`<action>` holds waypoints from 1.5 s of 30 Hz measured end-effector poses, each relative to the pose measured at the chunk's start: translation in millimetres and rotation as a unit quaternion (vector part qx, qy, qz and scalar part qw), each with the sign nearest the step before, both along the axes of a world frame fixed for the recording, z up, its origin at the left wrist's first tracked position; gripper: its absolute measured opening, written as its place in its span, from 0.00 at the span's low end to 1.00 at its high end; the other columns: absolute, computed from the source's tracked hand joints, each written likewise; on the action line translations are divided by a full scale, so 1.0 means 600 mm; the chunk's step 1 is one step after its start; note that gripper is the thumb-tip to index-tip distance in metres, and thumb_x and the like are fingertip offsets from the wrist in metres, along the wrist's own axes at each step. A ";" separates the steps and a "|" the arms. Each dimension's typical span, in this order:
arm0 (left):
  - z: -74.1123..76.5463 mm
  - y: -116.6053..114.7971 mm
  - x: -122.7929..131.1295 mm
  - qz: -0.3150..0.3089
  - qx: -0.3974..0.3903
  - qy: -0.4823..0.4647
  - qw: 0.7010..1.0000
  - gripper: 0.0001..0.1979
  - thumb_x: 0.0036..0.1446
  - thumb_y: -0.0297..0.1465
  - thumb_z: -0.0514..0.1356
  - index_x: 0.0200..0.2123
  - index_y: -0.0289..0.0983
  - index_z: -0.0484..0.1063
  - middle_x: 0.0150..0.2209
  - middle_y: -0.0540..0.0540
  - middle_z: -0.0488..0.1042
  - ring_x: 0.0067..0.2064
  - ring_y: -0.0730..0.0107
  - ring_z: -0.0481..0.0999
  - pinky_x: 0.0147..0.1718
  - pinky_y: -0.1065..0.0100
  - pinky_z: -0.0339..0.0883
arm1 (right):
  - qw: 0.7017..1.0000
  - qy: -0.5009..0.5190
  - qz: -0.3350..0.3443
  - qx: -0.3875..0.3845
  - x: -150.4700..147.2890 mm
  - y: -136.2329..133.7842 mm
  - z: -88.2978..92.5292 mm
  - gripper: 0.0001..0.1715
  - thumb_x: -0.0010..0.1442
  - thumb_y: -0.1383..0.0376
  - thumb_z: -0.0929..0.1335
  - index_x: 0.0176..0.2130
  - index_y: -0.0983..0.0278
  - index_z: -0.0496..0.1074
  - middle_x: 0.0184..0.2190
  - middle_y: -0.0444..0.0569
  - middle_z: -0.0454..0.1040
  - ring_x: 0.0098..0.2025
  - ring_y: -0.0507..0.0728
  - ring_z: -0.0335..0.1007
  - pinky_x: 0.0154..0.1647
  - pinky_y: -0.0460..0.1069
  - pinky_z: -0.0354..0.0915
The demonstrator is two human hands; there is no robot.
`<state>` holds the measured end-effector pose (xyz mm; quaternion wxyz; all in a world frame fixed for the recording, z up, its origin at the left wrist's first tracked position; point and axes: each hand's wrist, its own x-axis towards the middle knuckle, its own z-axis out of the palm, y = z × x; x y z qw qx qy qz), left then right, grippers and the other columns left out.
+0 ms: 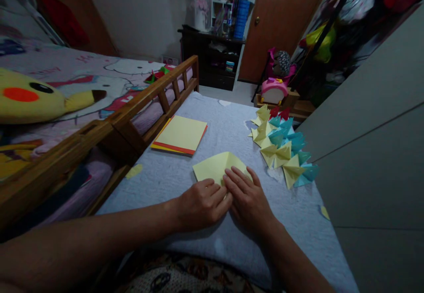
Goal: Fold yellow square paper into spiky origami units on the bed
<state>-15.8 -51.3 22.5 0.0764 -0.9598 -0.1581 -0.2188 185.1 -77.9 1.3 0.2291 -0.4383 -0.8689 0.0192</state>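
Two bare hands are seen at work here on one creased, pale yellow paper sheet (212,167), laid on the bench covered in light blue patterned cloth (172,180). The left hand (203,202) is curled at the sheet's near edge, knuckles up; whether paper is pinched inside cannot be told. The right hand (247,193) is laid open across the sheet's right part, fingers extended, tips pressed down just beside the left hand's.

Beyond the left hand, one stack of square paper sheets (182,131) is spotted: pale yellow on top, orange and deeper yellow edges beneath. Beyond and right of the right hand, folded paper pieces with pointed tips are clustered: at least four pale yellow pieces (276,154), at least four turquoise pieces (306,174), and red paper (279,113) at the far end. Their exact total is hidden by overlap.
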 end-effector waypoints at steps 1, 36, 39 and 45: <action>0.001 0.000 -0.001 -0.012 -0.011 -0.007 1.000 0.12 0.67 0.21 0.51 0.42 0.33 0.74 0.32 0.43 0.79 0.30 0.66 0.77 0.30 0.63 0.73 | 1.000 -0.001 -0.001 -0.004 0.003 0.002 -0.005 0.24 0.62 0.70 0.65 0.57 0.63 0.70 0.62 0.53 0.71 0.67 0.63 0.61 0.70 0.63 0.47; -0.050 0.062 -0.025 0.186 -0.375 -0.142 0.897 0.20 0.63 0.27 0.53 0.59 0.38 0.62 0.43 0.40 0.77 0.38 0.63 0.77 0.37 0.63 0.72 | 0.960 0.198 -0.129 -0.151 0.012 0.010 -0.013 0.08 0.65 0.65 0.63 0.43 0.63 0.69 0.30 0.47 0.74 0.30 0.54 0.69 0.31 0.47 0.63; -0.054 0.071 -0.023 0.182 -0.362 -0.131 0.905 0.17 0.64 0.26 0.53 0.56 0.38 0.65 0.47 0.39 0.77 0.43 0.61 0.77 0.42 0.60 0.72 | 0.967 0.196 -0.105 -0.127 0.014 0.012 -0.015 0.08 0.64 0.67 0.64 0.43 0.63 0.71 0.34 0.49 0.74 0.34 0.55 0.71 0.36 0.48 0.65; -0.058 0.076 -0.019 0.202 -0.328 -0.073 0.920 0.10 0.68 0.29 0.52 0.46 0.39 0.72 0.41 0.45 0.74 0.39 0.64 0.77 0.38 0.64 0.71 | 0.966 0.176 -0.134 -0.131 0.011 0.015 -0.017 0.10 0.64 0.70 0.63 0.41 0.63 0.74 0.35 0.50 0.74 0.37 0.57 0.72 0.39 0.49 0.66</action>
